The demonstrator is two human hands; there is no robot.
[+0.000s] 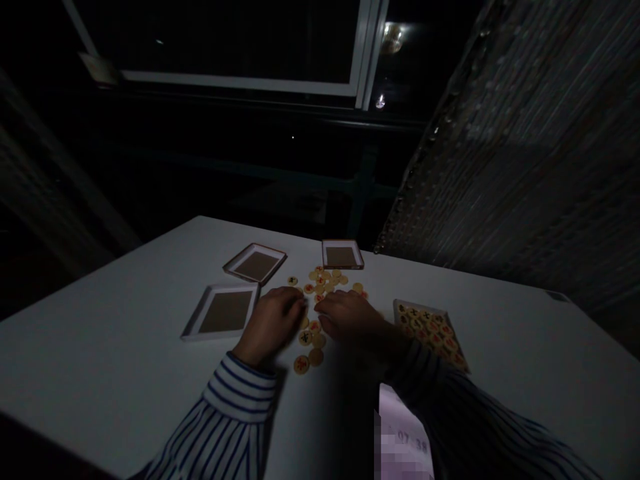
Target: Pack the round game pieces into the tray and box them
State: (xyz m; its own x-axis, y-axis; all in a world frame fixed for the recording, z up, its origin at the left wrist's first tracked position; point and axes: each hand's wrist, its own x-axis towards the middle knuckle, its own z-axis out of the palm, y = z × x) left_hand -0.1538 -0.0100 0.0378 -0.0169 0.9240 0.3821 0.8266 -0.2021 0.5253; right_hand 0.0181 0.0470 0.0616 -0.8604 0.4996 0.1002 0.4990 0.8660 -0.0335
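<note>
Round Chinese chess pieces (305, 338) with red or black characters lie loose in the middle of the table, some showing a plain side. My left hand (274, 317) is over the left edge of these pieces, fingers curled and thumb close to the index finger. Opposite it, my right hand (350, 319) bends its fingers down among the pieces, the fingertips a short way from the left ones. What either hand's fingers hold is too dark to make out. Right of my right forearm sits a shallow box (430, 330) filled with pieces in rows, most with the character side up.
Three shallow box parts stand on the white table (125, 320): one left of my left hand (220, 312), another behind it (256, 263), a third at the back (342, 255). A lit phone screen (403, 433) is near the front. A strand curtain (500, 167) hangs at right.
</note>
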